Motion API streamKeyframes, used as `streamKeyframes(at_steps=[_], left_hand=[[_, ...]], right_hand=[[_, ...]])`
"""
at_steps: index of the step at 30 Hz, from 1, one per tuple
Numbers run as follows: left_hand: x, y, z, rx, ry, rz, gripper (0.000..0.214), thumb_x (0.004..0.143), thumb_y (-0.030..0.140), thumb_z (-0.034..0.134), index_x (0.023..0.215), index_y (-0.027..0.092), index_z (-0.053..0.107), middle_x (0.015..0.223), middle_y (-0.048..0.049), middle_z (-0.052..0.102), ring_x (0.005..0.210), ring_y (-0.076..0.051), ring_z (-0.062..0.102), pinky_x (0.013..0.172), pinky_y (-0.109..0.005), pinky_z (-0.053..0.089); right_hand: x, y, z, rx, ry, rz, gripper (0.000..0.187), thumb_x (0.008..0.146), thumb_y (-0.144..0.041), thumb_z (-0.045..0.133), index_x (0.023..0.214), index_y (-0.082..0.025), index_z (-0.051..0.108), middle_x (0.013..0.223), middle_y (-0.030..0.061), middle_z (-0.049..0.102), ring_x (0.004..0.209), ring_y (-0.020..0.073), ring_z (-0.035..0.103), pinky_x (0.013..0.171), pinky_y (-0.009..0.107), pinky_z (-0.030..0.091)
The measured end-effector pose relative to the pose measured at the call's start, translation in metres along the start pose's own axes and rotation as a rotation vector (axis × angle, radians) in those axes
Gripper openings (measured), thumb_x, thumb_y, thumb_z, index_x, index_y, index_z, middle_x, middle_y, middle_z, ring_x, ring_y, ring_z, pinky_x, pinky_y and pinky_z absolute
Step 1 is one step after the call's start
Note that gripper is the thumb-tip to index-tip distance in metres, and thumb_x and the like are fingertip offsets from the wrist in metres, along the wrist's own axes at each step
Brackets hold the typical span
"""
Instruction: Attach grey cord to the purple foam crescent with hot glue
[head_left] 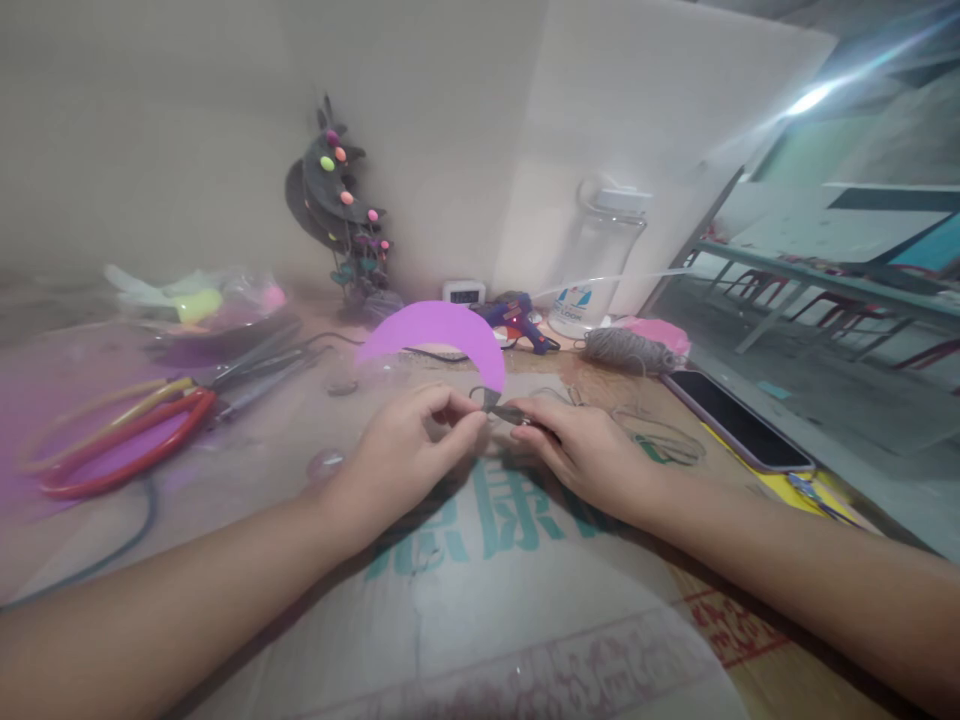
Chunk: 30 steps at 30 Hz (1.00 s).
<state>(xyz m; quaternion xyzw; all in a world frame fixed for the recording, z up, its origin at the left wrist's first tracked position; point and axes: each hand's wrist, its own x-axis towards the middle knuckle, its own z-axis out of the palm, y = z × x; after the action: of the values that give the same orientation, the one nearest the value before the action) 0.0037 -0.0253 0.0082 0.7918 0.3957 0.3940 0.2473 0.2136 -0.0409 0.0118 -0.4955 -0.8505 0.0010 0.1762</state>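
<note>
In the middle of the head view a purple crescent (450,325) stands up beyond my hands, its right tip pointing down. At that tip sits a small dark grey piece (490,397). My left hand (409,450) pinches thumb and forefinger together at this tip. From the right, my right hand (581,450) is closed round a small dark pointed metal tool (512,414), perhaps little snips, whose end meets the grey piece. Most of the tool is hidden in my fingers. Thin grey yarn (622,420) lies beside my right hand.
Red-handled scissors (135,455) lie at left, before a bag of coloured pieces (199,305). Behind are a grey hanging ornament with pompoms (330,190), a glue gun (525,322) and a clear bottle (596,265). A grey yarn skein (628,350) and a phone (739,420) are at right.
</note>
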Motion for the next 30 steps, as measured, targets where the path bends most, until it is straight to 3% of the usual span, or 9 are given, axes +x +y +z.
streamKeyframes(at_steps=[8, 14, 25, 30], left_hand=[[0.0007, 0.0019, -0.0005, -0.041, -0.029, -0.067, 0.018, 0.086, 0.028, 0.05, 0.078, 0.019, 0.064, 0.076, -0.0005, 0.066, 0.074, -0.016, 0.059, 0.071, -0.029, 0.045], [0.0005, -0.0001, 0.0015, -0.006, -0.015, -0.03, 0.016, 0.086, 0.027, 0.053, 0.078, 0.019, 0.063, 0.076, 0.0008, 0.066, 0.076, -0.015, 0.059, 0.072, -0.027, 0.043], [-0.0013, -0.0048, 0.0015, 0.036, -0.001, 0.02, 0.016, 0.086, 0.029, 0.053, 0.079, 0.019, 0.063, 0.081, -0.0008, 0.066, 0.08, -0.016, 0.059, 0.077, -0.029, 0.044], [0.0023, -0.002, 0.0014, -0.035, -0.028, -0.081, 0.017, 0.086, 0.029, 0.052, 0.08, 0.018, 0.064, 0.078, -0.0008, 0.067, 0.075, -0.016, 0.059, 0.072, -0.028, 0.043]], right_hand=[[-0.0019, 0.0036, 0.0034, 0.029, 0.055, -0.051, 0.032, 0.096, -0.033, 0.042, 0.117, -0.02, 0.062, 0.095, 0.0053, 0.073, 0.079, 0.0183, 0.067, 0.067, 0.027, 0.046], [-0.0011, 0.0048, 0.0039, -0.019, 0.071, -0.056, 0.034, 0.095, -0.034, 0.043, 0.119, -0.019, 0.062, 0.09, 0.0064, 0.073, 0.071, 0.0175, 0.066, 0.06, 0.025, 0.043], [0.0001, 0.0052, 0.0045, 0.002, 0.037, -0.031, 0.031, 0.096, -0.034, 0.042, 0.115, -0.022, 0.063, 0.091, 0.0044, 0.073, 0.077, 0.0198, 0.068, 0.064, 0.027, 0.046], [-0.0018, 0.0041, 0.004, 0.056, 0.045, -0.005, 0.03, 0.095, -0.035, 0.042, 0.114, -0.023, 0.063, 0.092, 0.004, 0.073, 0.077, 0.0178, 0.067, 0.065, 0.026, 0.046]])
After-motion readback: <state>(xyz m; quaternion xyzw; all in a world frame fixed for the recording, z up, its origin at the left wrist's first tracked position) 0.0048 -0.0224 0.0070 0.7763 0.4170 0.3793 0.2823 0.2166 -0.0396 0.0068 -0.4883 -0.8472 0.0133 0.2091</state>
